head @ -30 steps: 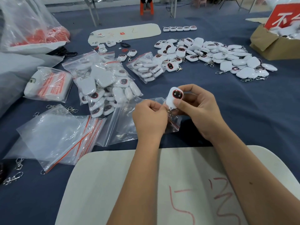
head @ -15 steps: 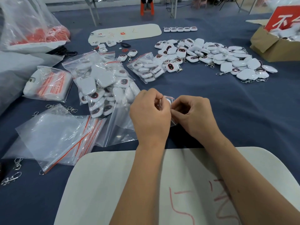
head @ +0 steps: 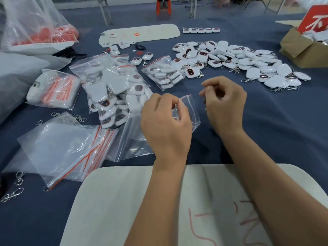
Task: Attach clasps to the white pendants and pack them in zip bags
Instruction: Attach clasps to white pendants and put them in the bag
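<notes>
My left hand (head: 165, 121) pinches the top edge of a small clear zip bag (head: 190, 110) and holds it just above the blue cloth. The bag's lower part is hidden behind this hand, and no pendant shows in it. To the right, a short gap away from the bag, my right hand (head: 225, 103) hovers blurred with half-curled fingers. Its thumb and forefinger are slightly apart with nothing between them. A heap of loose white pendants (head: 248, 66) with metal clasps lies at the far right.
Filled zip bags (head: 113, 89) lie at centre left, with one more (head: 163, 73) behind my hands. Empty zip bags (head: 67, 150) are stacked at the left, with loose clasps (head: 12, 194) near them. A white board (head: 177, 201) lies under my forearms. A cardboard box (head: 301, 48) stands far right.
A second ago my right hand held a white pendant up at the bag's mouth. Both hands then closed on the bag. Now the right hand has let go and drawn away to the right.
</notes>
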`<act>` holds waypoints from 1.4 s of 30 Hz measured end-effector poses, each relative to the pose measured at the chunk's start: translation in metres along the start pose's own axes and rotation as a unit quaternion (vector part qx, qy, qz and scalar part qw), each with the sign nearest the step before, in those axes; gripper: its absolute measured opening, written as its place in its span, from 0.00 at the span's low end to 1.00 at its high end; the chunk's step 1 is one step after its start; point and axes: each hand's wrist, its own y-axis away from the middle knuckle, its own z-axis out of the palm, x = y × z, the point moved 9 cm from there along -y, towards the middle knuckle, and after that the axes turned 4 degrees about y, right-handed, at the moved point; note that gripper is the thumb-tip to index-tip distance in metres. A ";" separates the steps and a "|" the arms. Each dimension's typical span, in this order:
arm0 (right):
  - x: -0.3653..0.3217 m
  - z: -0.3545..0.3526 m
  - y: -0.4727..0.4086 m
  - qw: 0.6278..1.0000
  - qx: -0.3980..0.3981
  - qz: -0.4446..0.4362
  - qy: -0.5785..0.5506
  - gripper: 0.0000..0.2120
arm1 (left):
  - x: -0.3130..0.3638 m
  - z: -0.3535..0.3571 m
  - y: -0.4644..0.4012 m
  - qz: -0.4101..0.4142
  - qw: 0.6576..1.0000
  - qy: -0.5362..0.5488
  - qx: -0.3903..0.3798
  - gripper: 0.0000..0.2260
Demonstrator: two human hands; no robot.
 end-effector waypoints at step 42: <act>0.025 0.031 0.043 0.927 -0.234 0.140 -0.258 0.11 | -0.042 0.059 0.015 -0.213 0.944 0.195 -0.160 0.05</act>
